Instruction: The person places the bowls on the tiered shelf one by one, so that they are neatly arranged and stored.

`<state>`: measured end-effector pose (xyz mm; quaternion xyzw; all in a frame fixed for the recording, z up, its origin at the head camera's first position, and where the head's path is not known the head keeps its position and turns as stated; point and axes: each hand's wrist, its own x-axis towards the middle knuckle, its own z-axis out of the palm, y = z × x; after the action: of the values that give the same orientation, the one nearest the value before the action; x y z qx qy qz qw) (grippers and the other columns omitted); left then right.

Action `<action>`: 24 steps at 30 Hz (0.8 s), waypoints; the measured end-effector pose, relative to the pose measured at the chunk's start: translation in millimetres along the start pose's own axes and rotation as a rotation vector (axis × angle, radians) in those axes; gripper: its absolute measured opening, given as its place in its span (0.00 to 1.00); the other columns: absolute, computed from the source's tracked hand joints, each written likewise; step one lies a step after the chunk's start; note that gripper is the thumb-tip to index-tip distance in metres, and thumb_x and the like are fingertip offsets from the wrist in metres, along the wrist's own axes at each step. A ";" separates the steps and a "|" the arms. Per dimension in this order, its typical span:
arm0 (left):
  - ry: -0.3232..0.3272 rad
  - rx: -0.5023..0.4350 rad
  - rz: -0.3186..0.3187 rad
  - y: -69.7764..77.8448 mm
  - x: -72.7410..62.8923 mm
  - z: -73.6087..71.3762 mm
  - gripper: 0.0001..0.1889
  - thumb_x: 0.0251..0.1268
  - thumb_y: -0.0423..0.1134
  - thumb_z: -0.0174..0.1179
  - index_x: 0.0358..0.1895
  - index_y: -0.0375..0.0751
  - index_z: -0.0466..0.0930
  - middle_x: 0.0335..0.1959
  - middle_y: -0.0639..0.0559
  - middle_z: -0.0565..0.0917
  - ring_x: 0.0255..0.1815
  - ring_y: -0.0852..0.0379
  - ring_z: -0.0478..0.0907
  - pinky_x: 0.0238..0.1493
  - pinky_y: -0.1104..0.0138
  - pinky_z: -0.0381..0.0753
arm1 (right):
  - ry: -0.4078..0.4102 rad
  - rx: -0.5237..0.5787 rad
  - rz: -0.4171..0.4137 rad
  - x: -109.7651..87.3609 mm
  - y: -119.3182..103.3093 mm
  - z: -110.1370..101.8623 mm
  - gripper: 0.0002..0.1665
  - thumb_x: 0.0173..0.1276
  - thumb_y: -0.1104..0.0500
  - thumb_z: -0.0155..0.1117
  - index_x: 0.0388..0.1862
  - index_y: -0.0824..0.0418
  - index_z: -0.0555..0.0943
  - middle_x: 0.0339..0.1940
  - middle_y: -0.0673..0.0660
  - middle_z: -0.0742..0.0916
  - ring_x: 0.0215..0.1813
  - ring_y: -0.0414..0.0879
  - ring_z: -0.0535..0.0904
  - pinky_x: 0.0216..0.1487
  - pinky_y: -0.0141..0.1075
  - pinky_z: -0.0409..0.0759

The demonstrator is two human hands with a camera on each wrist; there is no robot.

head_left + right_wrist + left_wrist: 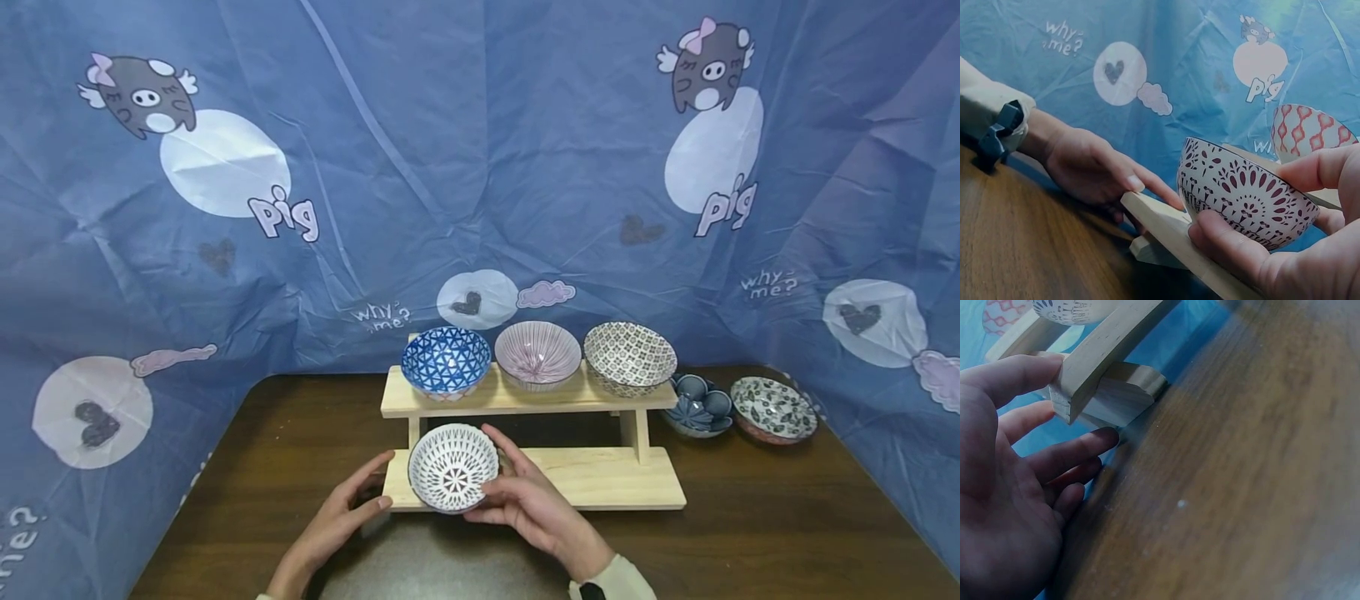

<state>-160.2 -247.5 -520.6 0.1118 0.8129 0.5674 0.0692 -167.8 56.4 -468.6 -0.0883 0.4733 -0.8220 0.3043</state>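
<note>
My right hand (536,508) grips a small white bowl (453,467) with a dark petal pattern by its right side, fingers at the rim and thumb low on the wall. Tilted toward the head camera, the bowl sits over the left part of the lower shelf (600,479) of a two-tier wooden stand. In the right wrist view its outside shows maroon petals and dots. At the left end of that shelf, my left hand (337,512) touches the wood with its fingertips (1044,369); its fingers are spread and hold no bowl.
On the upper shelf stand a blue-and-white bowl (446,362), a purple-striped bowl (537,356) and a brown-patterned bowl (630,358). To the right on the table are a dark blue bowl (693,425) with small round pieces and a leaf-patterned bowl (774,408). Blue cloth (480,167) hangs behind.
</note>
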 end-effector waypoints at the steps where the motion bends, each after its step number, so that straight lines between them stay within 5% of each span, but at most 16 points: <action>1: 0.001 0.001 -0.005 0.3 0.1 0.1 0.32 0.70 0.38 0.60 0.76 0.42 0.62 0.65 0.32 0.76 0.56 0.71 0.75 0.54 0.71 0.75 | -0.002 0.006 0.004 -0.1 0.2 -0.1 0.52 0.67 0.72 0.50 0.84 0.47 0.42 0.82 0.68 0.45 0.61 0.61 0.78 0.61 0.62 0.76; 10: -0.001 -0.010 -0.018 1.6 -0.2 0.5 0.33 0.70 0.38 0.60 0.76 0.41 0.62 0.65 0.31 0.76 0.56 0.70 0.75 0.54 0.71 0.75 | -0.050 -0.010 0.028 -2.7 -0.1 -2.5 0.52 0.71 0.68 0.49 0.83 0.42 0.37 0.81 0.72 0.50 0.53 0.53 0.84 0.53 0.55 0.83; 24: -0.004 -0.005 0.008 0.8 -0.1 0.6 0.33 0.70 0.37 0.60 0.76 0.40 0.62 0.66 0.31 0.76 0.56 0.71 0.75 0.54 0.72 0.75 | -0.065 -0.031 0.029 -16.3 -7.5 -17.1 0.50 0.75 0.64 0.50 0.83 0.44 0.35 0.81 0.73 0.52 0.59 0.57 0.83 0.50 0.52 0.85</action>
<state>-159.9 -246.7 -520.1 0.1159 0.8108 0.5696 0.0690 -165.4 81.1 -469.2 -0.1126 0.4770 -0.8067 0.3302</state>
